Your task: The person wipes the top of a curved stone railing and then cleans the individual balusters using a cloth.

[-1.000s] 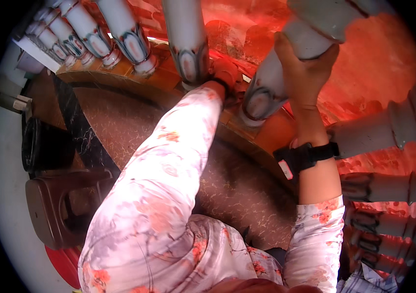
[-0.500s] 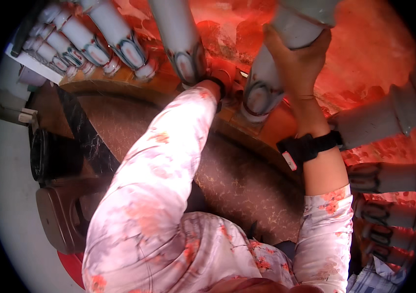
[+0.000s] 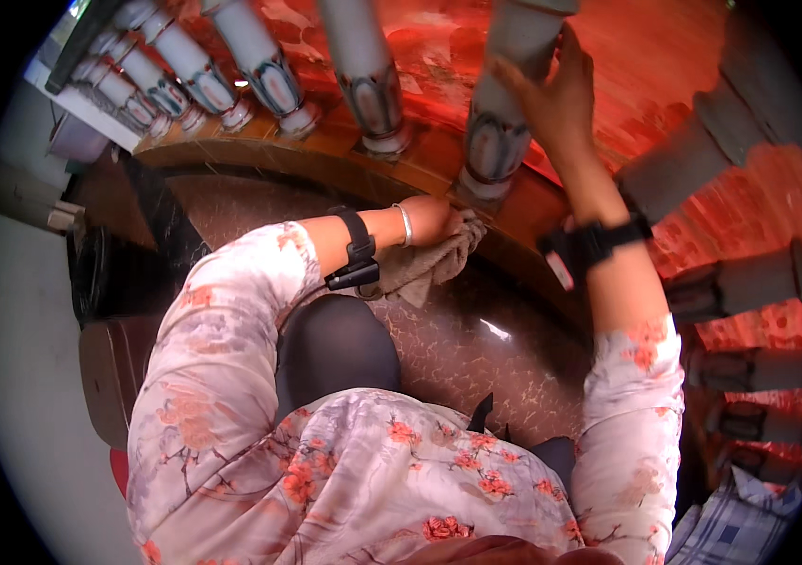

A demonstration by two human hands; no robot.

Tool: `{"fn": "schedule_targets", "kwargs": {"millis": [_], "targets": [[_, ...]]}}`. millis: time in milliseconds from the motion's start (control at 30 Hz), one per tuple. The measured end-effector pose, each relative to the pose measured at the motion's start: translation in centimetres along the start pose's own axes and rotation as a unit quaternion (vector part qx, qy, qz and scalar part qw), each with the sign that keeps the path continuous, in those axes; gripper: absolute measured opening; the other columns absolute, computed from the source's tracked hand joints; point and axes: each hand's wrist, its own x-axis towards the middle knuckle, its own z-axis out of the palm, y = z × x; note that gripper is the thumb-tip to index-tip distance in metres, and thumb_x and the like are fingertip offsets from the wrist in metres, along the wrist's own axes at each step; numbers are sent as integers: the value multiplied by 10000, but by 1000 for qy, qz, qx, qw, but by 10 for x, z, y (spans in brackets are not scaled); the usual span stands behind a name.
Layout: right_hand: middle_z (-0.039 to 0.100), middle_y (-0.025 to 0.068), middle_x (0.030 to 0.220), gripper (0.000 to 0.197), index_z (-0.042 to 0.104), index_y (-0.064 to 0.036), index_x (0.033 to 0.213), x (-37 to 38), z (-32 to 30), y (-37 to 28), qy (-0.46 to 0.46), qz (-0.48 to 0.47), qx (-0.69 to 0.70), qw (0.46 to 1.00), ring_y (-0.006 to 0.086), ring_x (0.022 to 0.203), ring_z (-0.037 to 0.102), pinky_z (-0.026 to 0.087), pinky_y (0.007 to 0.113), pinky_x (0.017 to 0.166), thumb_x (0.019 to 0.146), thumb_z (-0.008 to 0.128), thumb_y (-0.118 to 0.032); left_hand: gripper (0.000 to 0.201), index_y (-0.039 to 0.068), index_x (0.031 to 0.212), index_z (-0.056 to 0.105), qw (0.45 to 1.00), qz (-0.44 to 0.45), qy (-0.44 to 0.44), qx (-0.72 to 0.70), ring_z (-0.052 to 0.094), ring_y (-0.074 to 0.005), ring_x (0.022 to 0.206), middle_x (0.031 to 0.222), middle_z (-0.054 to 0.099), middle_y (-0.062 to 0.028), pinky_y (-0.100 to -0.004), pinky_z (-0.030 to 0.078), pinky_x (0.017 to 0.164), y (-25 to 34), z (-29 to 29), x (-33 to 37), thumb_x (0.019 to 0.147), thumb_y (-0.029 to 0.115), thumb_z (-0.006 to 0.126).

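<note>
My left hand (image 3: 432,219) is closed round a beige cloth (image 3: 434,264), whose loose folds hang below it. Hand and cloth are at the wooden base rail (image 3: 427,179), just below the foot of a pale baluster (image 3: 498,141) with a dark and red painted pattern. Against the upper part of that same baluster rests my right hand (image 3: 551,99), its thumb on the near side and its fingers stretched up along the far side. Each forearm wears a black strap with a small device on it.
More painted balusters (image 3: 363,85) curve away to the left and down the right side. Behind them lies a red surface. A dark speckled floor (image 3: 476,358) spreads below the rail. A brown plastic chair (image 3: 109,377) stands at the left, and checked fabric (image 3: 740,518) lies at lower right.
My left hand has come back from behind the balusters to the near side of the rail, and the cloth now shows. My right hand has loosened its grip, its fingers now stretched out.
</note>
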Motion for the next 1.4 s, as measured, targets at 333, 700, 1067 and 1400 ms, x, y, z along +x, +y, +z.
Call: {"fn": "schedule_targets", "kwargs": {"millis": [333,700,1067,1400], "targets": [[513,102,1170,712,381,5,1259,-222,-90,-4,-291,497,418,703,182,1068,502,395,296,921,668,755,-128,311,84,1103,619,880,416,12,-229,523,-253,1018,1050,573,-119,-353,385,930,52,1,23,805,37,543],[464,214,1221,697,448,-24,1212,-177,-68,13,-202,66,-221,952,380,1123,451,370,428,948,624,761,-230,879,14,1340,297,727,225,624,-180,372,-389,1206,1229,466,-190,-447,349,980,56,-128,20,663,309,775],[506,152,1178,523,437,-86,1259,-174,41,166,-266,56,-298,915,359,1102,467,394,441,896,773,584,-209,795,6,1242,383,734,177,583,-299,575,-335,1000,1097,555,-212,-391,480,814,45,-127,68,601,241,791],[406,246,1190,588,409,-28,1242,-221,-20,48,-353,178,-202,896,432,870,563,489,489,722,694,609,-100,776,19,1230,396,728,168,559,-359,571,-247,975,1057,572,-161,-372,473,796,41,-126,67,607,253,795]]}}
